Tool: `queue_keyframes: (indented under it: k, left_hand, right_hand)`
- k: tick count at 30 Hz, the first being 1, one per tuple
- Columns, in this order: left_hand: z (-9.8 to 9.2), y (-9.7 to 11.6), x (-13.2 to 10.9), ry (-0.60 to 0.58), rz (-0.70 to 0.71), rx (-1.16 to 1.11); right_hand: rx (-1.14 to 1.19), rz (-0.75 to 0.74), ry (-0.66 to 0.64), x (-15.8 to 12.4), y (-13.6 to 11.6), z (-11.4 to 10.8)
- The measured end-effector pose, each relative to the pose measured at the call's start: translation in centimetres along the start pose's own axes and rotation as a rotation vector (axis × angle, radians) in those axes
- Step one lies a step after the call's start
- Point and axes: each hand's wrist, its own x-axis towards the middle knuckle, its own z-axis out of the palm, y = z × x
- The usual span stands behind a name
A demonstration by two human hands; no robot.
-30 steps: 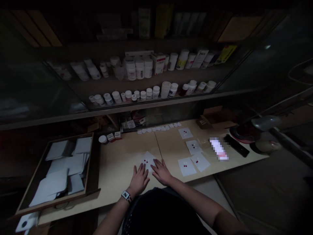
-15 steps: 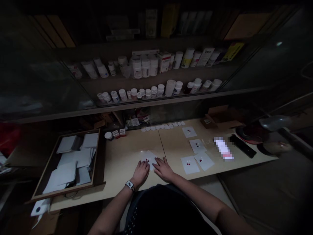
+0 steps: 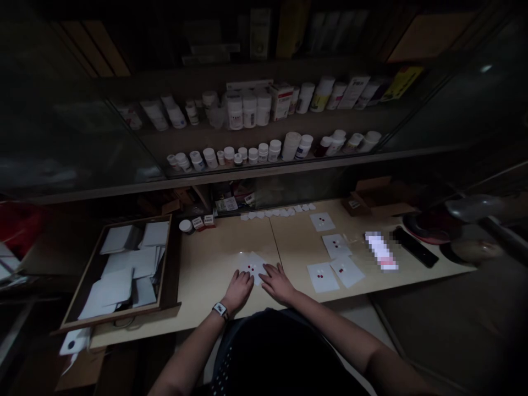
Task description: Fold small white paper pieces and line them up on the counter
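Observation:
A white paper square [image 3: 259, 259] lies on the table between my hands, with several small red and white pills [image 3: 251, 268] on it. My left hand [image 3: 239, 289] rests at the paper's lower left, fingers stretched out and fingertips at its edge; a watch [image 3: 220, 310] is on that wrist. My right hand [image 3: 279, 282] lies at the paper's right side with its fingers spread, the fingertips touching the edge. To the right, four-cornered papers with red and white pills lie flat: one at the back [image 3: 322, 221], one in the middle [image 3: 336, 246], and two overlapping nearer me [image 3: 323, 283].
On the left stands an open drawer [image 3: 168, 264] holding stacks of white paper [image 3: 119, 286]. Small folded white packets [image 3: 280, 212] line the table's back. A bottle [image 3: 186, 226], a blurred-out phone-like object [image 3: 380, 251], a black phone [image 3: 414, 246] and a cardboard box [image 3: 381, 201] lie around. Shelves of medicine bottles [image 3: 249, 110] rise behind.
The whole view has shifted slightly. Both hands stay at about the same places beside the paper, and the pills on it look unmoved.

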Motion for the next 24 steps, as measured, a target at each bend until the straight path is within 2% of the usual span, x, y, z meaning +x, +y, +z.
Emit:
queue_keyframes:
  k: [5,8,12,18,24]
  left_hand:
    - [-0.1,-1.2,1.7,-0.060,0.175,0.017]
    - [0.1,-1.5,2.4,-0.090,0.174,0.021]
    - [0.3,-1.5,2.6,-0.072,0.160,0.008]
    - [0.3,-2.1,3.1,-0.133,0.230,0.039]
    - [-0.5,-2.7,3.4,-0.150,0.274,0.025]
  right_hand:
    - [-0.013,-0.005,0.006,0.1,0.1,0.3]
    - [-0.017,-0.015,-0.008,0.2,0.3,0.2]
    - [-0.028,-0.032,-0.016,0.3,0.3,-0.1]
    - [-0.033,-0.060,0.003,0.6,0.5,-0.1]
    - [-0.030,-0.072,0.006,0.7,0.9,0.2]
